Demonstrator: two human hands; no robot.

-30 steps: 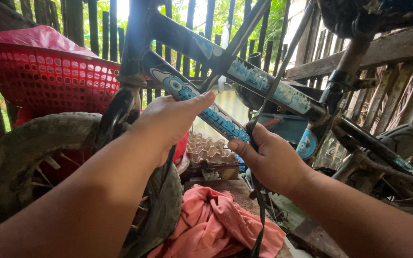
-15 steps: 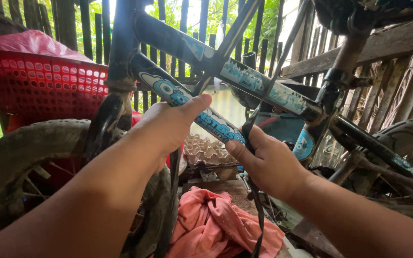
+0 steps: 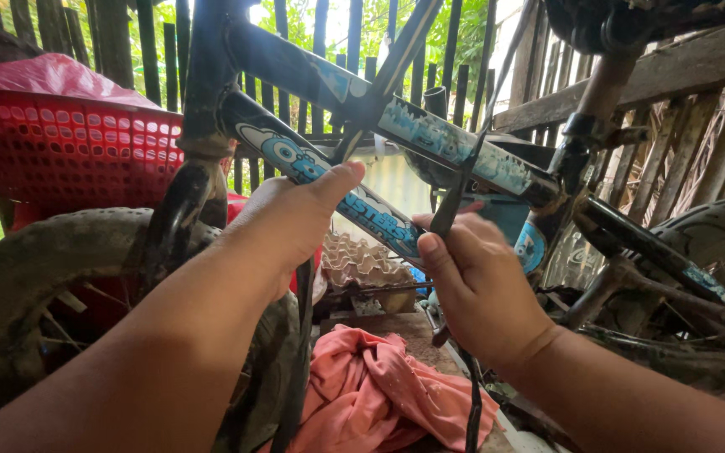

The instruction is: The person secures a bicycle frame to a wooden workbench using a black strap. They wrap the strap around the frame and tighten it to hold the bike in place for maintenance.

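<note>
Small black-and-blue bike frame (image 3: pixel 430 134) fills the upper centre of the frame, turned wheels-low w/ muddy front tyre (image 3: pixel 52 277) at lower left & rear tyre (image 3: pixel 715 235) at right. Left hand (image 3: pixel 291 222), centre frame, is curled round the lower frame tube (image 3: pixel 320 176), thumb pressed along its side. Right hand (image 3: pixel 472 281), just right of centre, is pinched shut on a thin dark rod (image 3: pixel 451 205) that runs up past the tubes; can't tell if it's a stay, cable or tool. To do this well, judging by the grip: keep left hand bracing the tube so the frame doesn't swing, work the rod w/ short controlled pulls, fingers clear of the tube junction. Both forearms reach up from the bottom edge, wrists slightly cocked back. Red basket (image 3: pixel 69 151) upper left, pink cloth (image 3: pixel 371 394) bottom centre, egg tray (image 3: pixel 362 264) behind.
</note>
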